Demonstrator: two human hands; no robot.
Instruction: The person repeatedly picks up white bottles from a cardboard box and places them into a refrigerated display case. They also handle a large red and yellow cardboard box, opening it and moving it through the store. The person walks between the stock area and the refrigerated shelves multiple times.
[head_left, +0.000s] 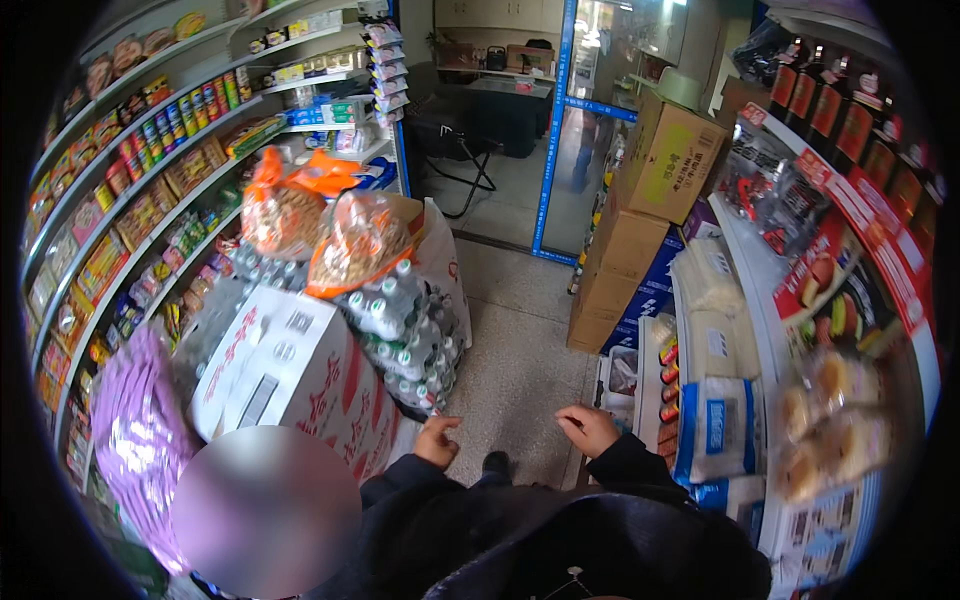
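Observation:
My left hand (439, 441) hangs in front of me with the fingers loosely bent and a gap between index finger and thumb. It holds nothing visible and is nearest to a shrink-wrapped stack of bottles (420, 345) and a white carton with red print (289, 360). Across the aisle, my right hand (590, 430) is half curled, thumb slightly apart, with nothing visible in it. Close to that hand stands the lower right shelf, where bagged goods in blue and white packaging (716, 431) lie. Between both hands, one dark shoe (496, 465) shows on the speckled floor (510, 330).
Orange-tied bags of peanut-like goods (281, 221) top the bottles. Purple packs (139, 442) lie left, beside a blurred patch. Stacked cardboard boxes (619, 262) narrow the aisle at right. Dark bottles (825, 105) line the upper right shelf. A blue-edged glass door (555, 135) stands ahead.

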